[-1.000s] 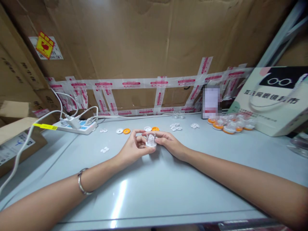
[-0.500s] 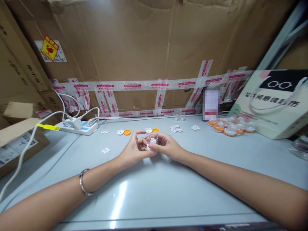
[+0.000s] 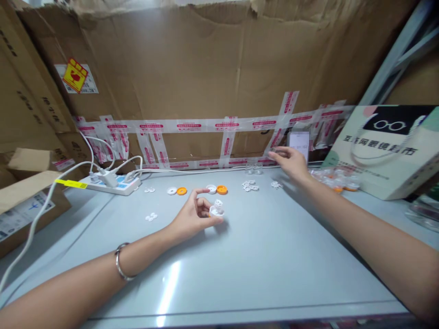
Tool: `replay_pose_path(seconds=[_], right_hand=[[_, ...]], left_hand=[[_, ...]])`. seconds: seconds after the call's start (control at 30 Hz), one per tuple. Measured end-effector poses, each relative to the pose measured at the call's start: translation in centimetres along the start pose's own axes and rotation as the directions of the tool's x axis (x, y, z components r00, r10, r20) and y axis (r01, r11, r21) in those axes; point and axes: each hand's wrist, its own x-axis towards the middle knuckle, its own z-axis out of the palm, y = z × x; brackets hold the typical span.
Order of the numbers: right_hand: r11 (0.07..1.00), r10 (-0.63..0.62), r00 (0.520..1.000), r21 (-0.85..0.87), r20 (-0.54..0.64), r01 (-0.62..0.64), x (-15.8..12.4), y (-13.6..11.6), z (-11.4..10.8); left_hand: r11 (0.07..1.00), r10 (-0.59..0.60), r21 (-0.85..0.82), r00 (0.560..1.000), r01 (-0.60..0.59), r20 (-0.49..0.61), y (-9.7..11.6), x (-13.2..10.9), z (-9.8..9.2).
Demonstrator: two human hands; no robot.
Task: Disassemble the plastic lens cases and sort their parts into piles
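My left hand [image 3: 195, 212], with a bracelet on the wrist, pinches a small round white-and-orange plastic case [image 3: 216, 212] just above the table. A white upright piece stands out of its uncovered middle. My right hand [image 3: 291, 161] is raised at the back right, in front of the phone, with thumb and fingertips closed. A small see-through cover [image 3: 274, 151] shows only faintly at those fingertips. Beyond the left hand lie a white ring [image 3: 211, 188] and an orange ring [image 3: 222, 189]. Another white ring [image 3: 172, 190] and orange ring [image 3: 181, 191] sit farther left.
Small white parts lie in groups: discs [image 3: 151, 216] at left, openwork pieces [image 3: 250, 185] and tiny bits [image 3: 276, 184] right of centre. Clear cups [image 3: 254, 169] stand behind. Finished-looking cases [image 3: 338, 179], a paper bag [image 3: 380, 151], a phone [image 3: 299, 141] and a power strip [image 3: 113, 182] are around.
My right hand has left the case and moved up and right toward the phone. The clear cover has come off the case, baring its white middle. My left hand stays in place.
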Motion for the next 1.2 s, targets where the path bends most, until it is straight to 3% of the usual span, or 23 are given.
replay_pose_path(seconds=[0.07,0.2,0.53,0.67,0.77,0.83,0.9,0.93,0.97,1.0,1.03,1.07,1.1,1.2], right_hand=[[0.985,0.064,0.997,-0.162,0.045,-0.056,1.6,2.2,-0.8],[0.965,0.096,0.990,-0.254,0.103,-0.067,2.2,4.9,-0.5],[0.941,0.192,0.968,-0.309,0.163,-0.135,2.0,6.7,1.1],[0.953,0.194,0.969,-0.263,0.154,-0.149,1.7,5.7,0.9],[0.969,0.130,0.988,-0.220,0.085,-0.108,0.6,3.3,0.8],[0.985,0.044,0.997,-0.172,0.071,-0.031,-1.4,0.8,1.1],[0.993,-0.048,0.984,-0.099,0.172,0.066,-4.6,-2.0,1.9],[0.992,-0.098,0.952,-0.044,0.289,0.116,-6.6,-3.4,2.3],[0.987,-0.159,0.848,0.057,0.505,0.151,-8.5,-4.6,2.8],[0.979,-0.204,0.735,0.131,0.647,0.156,-10.4,-5.6,3.2],[0.970,-0.243,0.648,0.177,0.722,0.167,-12.1,-6.4,3.5],[0.966,-0.258,0.607,0.184,0.752,0.183,-13.5,-6.9,3.6],[0.964,-0.264,0.594,0.180,0.760,0.198,-14.5,-7.3,3.7],[0.949,-0.305,0.618,0.179,0.725,0.258,-15.7,-7.4,3.5]], left_hand=[[1.000,-0.001,0.006,1.000,0.001,0.007,0.0,0.0,0.0],[1.000,0.005,0.017,1.000,-0.006,0.014,0.1,0.0,0.0],[1.000,0.006,0.029,0.999,-0.007,0.040,0.0,0.1,0.0],[1.000,0.009,0.024,0.999,-0.010,0.042,0.0,0.0,0.0],[1.000,0.013,0.010,0.999,-0.014,0.036,-0.1,-0.1,-0.1],[1.000,0.017,0.010,0.999,-0.018,0.036,-0.2,0.0,-0.2],[1.000,0.023,0.012,0.999,-0.023,0.035,-0.3,0.1,-0.2],[1.000,0.028,0.012,0.999,-0.028,0.034,-0.3,0.1,-0.1],[0.999,0.036,0.010,0.999,-0.037,0.031,-0.3,0.1,-0.1],[0.999,0.047,0.010,0.998,-0.048,0.030,-0.2,0.1,0.0],[0.998,0.063,0.018,0.998,-0.063,0.025,-0.2,0.1,0.0],[0.996,0.080,0.035,0.997,-0.081,0.019,-0.1,0.1,0.1],[0.994,0.096,0.059,0.995,-0.097,0.013,-0.1,0.0,0.1],[0.984,0.119,0.129,0.993,-0.119,0.011,0.0,-0.2,0.2]])
